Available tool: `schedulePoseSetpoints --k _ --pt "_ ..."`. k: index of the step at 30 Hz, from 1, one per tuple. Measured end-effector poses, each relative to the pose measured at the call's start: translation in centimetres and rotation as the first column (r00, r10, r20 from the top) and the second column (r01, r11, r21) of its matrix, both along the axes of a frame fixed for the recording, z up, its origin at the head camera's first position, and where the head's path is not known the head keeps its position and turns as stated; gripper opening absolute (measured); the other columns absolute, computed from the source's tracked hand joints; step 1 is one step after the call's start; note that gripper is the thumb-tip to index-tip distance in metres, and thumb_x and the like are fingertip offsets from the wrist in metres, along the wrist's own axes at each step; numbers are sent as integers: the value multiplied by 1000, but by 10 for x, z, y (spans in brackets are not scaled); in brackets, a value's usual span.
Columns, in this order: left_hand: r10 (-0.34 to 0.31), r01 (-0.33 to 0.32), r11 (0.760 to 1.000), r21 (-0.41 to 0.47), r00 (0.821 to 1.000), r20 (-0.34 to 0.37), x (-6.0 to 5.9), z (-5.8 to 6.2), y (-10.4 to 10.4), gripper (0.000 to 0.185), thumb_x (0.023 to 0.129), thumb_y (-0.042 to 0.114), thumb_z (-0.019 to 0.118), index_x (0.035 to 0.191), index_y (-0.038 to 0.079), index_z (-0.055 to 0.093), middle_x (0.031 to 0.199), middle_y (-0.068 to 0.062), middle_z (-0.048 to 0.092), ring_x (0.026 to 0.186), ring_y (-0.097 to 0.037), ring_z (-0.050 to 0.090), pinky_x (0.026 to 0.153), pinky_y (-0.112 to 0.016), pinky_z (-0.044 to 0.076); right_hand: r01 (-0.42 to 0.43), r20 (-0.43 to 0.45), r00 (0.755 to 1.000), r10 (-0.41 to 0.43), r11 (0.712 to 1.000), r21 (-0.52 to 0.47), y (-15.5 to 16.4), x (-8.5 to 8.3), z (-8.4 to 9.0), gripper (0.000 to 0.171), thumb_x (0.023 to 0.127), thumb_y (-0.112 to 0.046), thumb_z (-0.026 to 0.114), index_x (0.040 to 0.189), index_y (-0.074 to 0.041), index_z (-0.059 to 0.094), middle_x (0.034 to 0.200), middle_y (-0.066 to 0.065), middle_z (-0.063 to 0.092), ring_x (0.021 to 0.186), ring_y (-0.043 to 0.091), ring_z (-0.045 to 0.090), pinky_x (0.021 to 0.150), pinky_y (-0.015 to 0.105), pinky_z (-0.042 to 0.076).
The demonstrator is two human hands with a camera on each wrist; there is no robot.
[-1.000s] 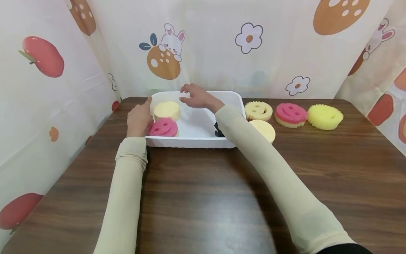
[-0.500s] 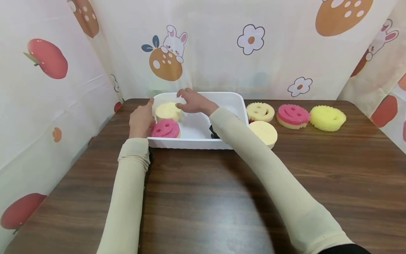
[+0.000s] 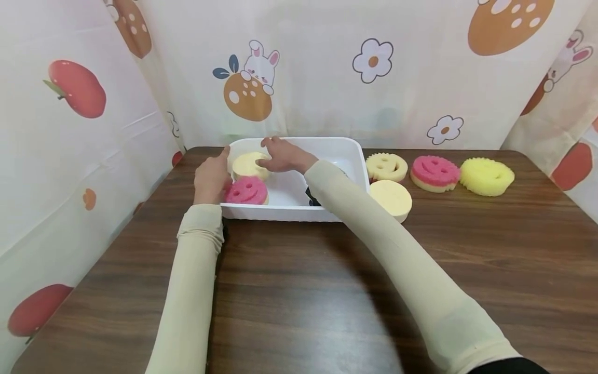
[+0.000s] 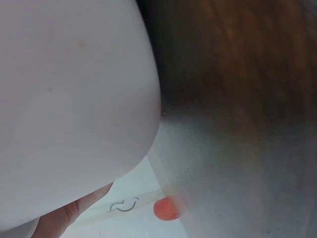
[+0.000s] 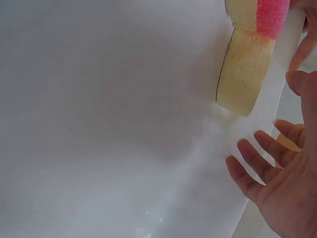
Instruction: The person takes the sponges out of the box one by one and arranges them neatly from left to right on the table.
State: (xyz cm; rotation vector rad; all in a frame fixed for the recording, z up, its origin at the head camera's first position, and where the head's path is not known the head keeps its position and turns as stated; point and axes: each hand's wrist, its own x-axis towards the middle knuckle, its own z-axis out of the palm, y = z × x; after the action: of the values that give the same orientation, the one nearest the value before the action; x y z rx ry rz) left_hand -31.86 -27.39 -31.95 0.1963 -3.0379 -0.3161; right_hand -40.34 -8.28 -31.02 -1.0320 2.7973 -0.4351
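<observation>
Lowered since the earlier frames, the right hand [image 3: 282, 155] now sits inside the white plastic tub [image 3: 348, 156], its fingers resting on the far side of the pale yellow sponge [image 3: 247, 164]; a second ago it hovered higher above the tub's back wall; the left hand [image 3: 212, 176] has kept its place at the tub's left rim.

From the right wrist view the right hand's fingers [image 5: 257, 158] are spread and relaxed, palm open, not curled round anything; the pale yellow sponge [image 5: 242, 79] stands just beyond the fingertips, with the pink smiley sponge [image 5: 271, 17] next to it; the head view shows fingertips touching the pale sponge's top edge; whether they press on it I cannot tell.

The left hand lies against the outside of the tub's left wall, thumb up at the rim; its fingers are hidden behind the hand, so I cannot tell if they grasp the wall; the left wrist view is blurred, showing only the tub's white wall [image 4: 74, 99] and brown table [image 4: 237, 59].

Both sponges lie in the tub's left end, pink one nearer the person, touching the pale one; on the wooden table [image 3: 303, 291] to the right of the tub lie a pale round sponge [image 3: 391, 196], a cream smiley sponge [image 3: 385, 166], a pink smiley sponge [image 3: 434, 172] and a bright yellow sponge [image 3: 487, 176].
</observation>
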Motion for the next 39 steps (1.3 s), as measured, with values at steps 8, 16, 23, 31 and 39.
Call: schedulePoseSetpoints --k 8,16,23,31,39 --pt "-12 12 1000 -15 1000 -13 -1 2 0 82 87 5 60 159 13 20 128 -33 59 91 -40 58 87 -59 52 -11 24 1000 9 997 74 -4 -2 -4 76 98 -53 48 154 -5 28 150 16 46 135 27 47 118 39 35" --pt "-10 10 1000 -5 1000 -2 0 1 1 82 88 4 60 159 13 20 129 -32 58 90 -39 57 87 -58 52 -33 57 998 28 996 85 -5 -3 -9 75 99 -50 48 154 -3 27 149 15 48 134 26 49 118 38 35" --pt "-6 6 1000 0 1000 6 0 0 1 83 88 5 60 160 13 19 133 -32 56 93 -40 57 89 -59 52 -63 64 996 59 996 70 -5 -4 -12 74 100 -47 50 154 -2 28 149 17 48 134 26 48 119 37 34" --pt "-3 3 1000 0 1000 3 0 1 1 83 87 4 59 160 13 19 132 -32 57 91 -39 57 87 -58 51 -77 70 995 77 997 -1 -4 -6 -14 68 98 -44 55 149 -2 36 135 16 54 121 25 49 111 37 39" --pt "0 0 1000 10 1000 10 0 1 1 83 88 5 59 160 14 18 134 -32 56 93 -39 56 90 -58 51 -69 97 993 71 997 -24 -4 -4 -12 71 98 -44 56 152 -4 33 143 15 49 126 24 45 114 36 37"
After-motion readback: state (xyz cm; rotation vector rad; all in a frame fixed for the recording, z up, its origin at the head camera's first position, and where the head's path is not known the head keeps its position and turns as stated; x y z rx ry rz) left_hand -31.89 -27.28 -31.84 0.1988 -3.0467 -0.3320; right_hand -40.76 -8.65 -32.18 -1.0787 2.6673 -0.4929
